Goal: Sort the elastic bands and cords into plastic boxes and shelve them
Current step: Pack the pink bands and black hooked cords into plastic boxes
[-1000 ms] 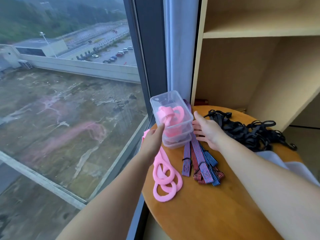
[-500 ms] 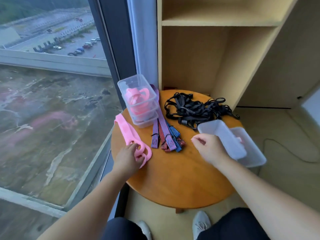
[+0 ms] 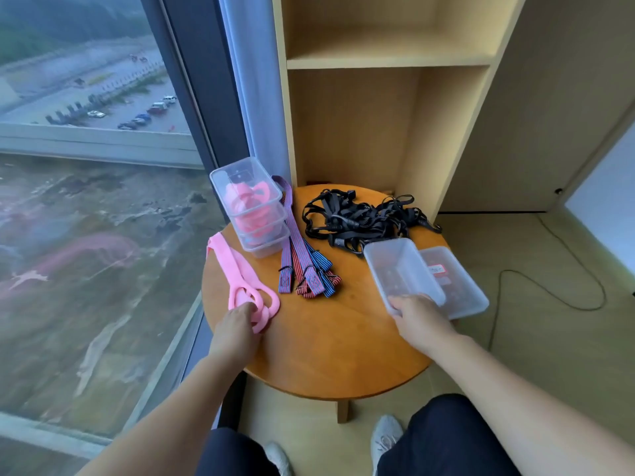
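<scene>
On the round wooden table [image 3: 326, 345] my left hand [image 3: 237, 326] grips the looped end of a pink elastic band [image 3: 240, 280] at the left edge. My right hand [image 3: 417, 316] holds the near rim of an empty clear plastic box [image 3: 400, 273], tilted above the table's right side. Its lid [image 3: 453, 283], with a red label, lies under and behind it. A stack of clear boxes [image 3: 252, 209], the top one holding pink bands, stands at the back left. Red and blue striped cords [image 3: 305, 266] lie beside the stack. A pile of black cords [image 3: 357, 218] lies at the back.
A light wooden shelf unit [image 3: 388, 60] stands right behind the table, its compartments open toward me. A floor-to-ceiling window [image 3: 96, 201] runs along the left. A dark cable [image 3: 549, 297] lies on the floor at the right. My feet show under the table's near edge.
My left hand left the box stack and took hold of the pink band's loops. My right hand picked up the empty box and brought it over the table. The view pulled back.
</scene>
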Tool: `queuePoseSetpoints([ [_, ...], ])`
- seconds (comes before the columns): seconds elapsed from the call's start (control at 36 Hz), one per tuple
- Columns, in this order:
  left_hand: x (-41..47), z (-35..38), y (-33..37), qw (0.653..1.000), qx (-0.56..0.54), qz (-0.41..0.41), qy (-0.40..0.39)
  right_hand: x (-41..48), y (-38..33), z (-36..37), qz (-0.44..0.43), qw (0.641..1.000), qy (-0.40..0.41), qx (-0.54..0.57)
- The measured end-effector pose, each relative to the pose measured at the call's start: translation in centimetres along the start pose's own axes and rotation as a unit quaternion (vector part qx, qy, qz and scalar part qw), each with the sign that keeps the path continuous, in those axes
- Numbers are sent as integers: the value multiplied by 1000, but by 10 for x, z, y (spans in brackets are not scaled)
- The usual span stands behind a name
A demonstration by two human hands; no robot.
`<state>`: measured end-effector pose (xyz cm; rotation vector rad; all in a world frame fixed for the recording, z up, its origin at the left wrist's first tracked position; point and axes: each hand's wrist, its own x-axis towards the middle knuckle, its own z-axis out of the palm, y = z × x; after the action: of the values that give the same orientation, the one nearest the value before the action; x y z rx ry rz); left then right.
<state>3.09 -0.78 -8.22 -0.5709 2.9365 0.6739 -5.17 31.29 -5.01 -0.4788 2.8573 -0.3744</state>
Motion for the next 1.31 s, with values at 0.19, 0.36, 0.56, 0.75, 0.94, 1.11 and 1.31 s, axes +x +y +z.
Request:
queuePoseSetpoints([
  [0.19,11,4,-3,999,-52,0,-3,-2,7,-1,-2,1000,-10,-29],
  [0.36,15,7,-4,999,-14,19,26,-2,9,-11,-2,998,-64,14],
  [0.56,14,9,-3,1000,-3,19,20,-2,15,-15,-5,989,-141,50],
  [0.75,12,9,-3,999,-15,32,10,1,12,-22,-29,997,-71,-14],
  [0.94,4,11,-1,997,-46,59,28,0,12,-23,-48,997,-40,44],
  [1.11,-3,12,4,995,-76,62,27,0,14,-21,-98,992,69,47],
  [1.31,-9,15,14,992,-95,77,35,-13,-31,-26,-248,951,186,15],
])
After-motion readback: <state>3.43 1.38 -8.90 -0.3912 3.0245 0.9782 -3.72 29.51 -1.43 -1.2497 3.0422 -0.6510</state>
